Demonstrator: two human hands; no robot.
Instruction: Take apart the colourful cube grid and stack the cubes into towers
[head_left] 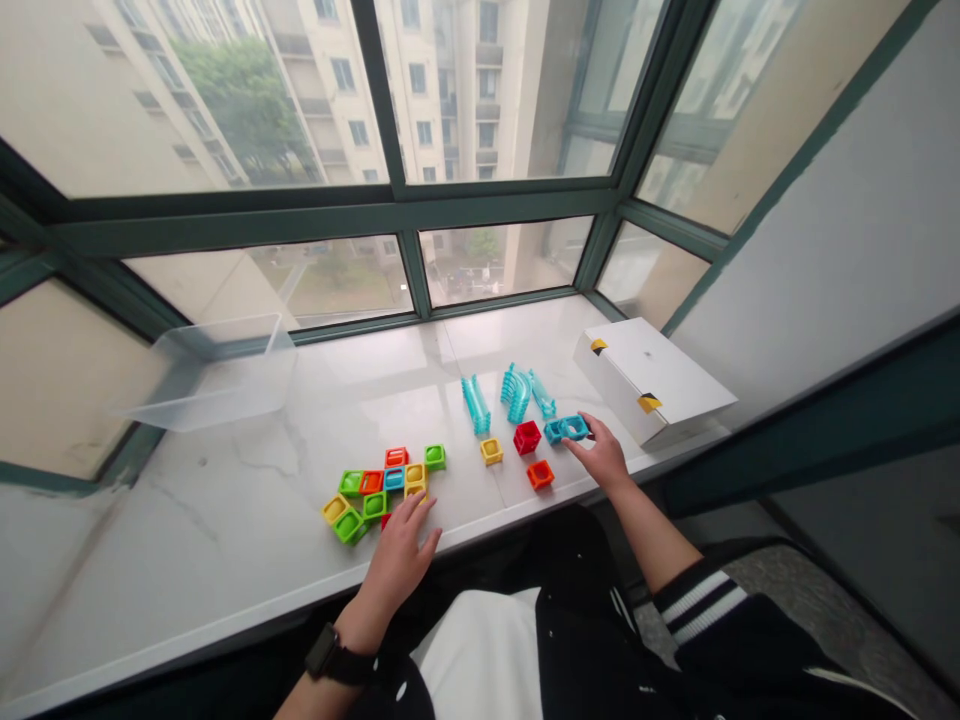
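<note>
My right hand (602, 455) grips a blue toy block piece (568, 429) with a round opening, at the right end of the loose pieces. Beside it are a dark red block (527, 437), an orange-red block (540, 475) and a yellow block (491, 451). My left hand (403, 548) is open, fingers stretched over the near edge of a cluster of coloured blocks (375, 505). Its fingertips reach a yellow block (415, 477); whether they press on it I cannot tell. A red block under this hand is mostly hidden.
Translucent turquoise track pieces (475, 404) and a curved one (516, 392) lie behind the blocks. A clear plastic bin (225, 400) stands at the back left, a white box (660, 375) at the right. Windows border the white marbled ledge (225, 560).
</note>
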